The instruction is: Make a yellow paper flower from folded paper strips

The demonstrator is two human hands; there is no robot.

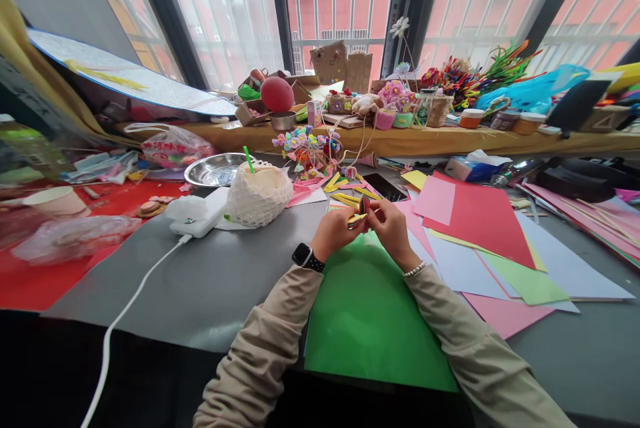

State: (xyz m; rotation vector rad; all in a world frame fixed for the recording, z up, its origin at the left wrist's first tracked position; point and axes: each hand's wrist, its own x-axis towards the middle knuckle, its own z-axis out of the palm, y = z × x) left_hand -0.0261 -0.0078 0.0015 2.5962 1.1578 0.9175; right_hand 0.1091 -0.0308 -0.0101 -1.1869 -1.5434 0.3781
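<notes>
My left hand (336,233), wearing a black watch, is closed on a small yellow paper piece (356,219). Right beside it, the fingers of my right hand (391,225) are pinched together, almost touching the left fingertips. A small dark piece with a reddish edge (365,204) shows between the hands; which hand holds it I cannot tell. Both hands are above the far end of a green sheet (373,321). Just beyond them lie several folded yellow paper strips (345,199) and a dark phone-like slab (384,187).
Coloured paper sheets (480,221) overlap on the right. To the left are a coconut in white foam netting (257,196) with a green straw, a metal plate (213,170) and a white charger (197,215) with a cable. Craft flowers (310,147) and jars (471,119) stand toward the window.
</notes>
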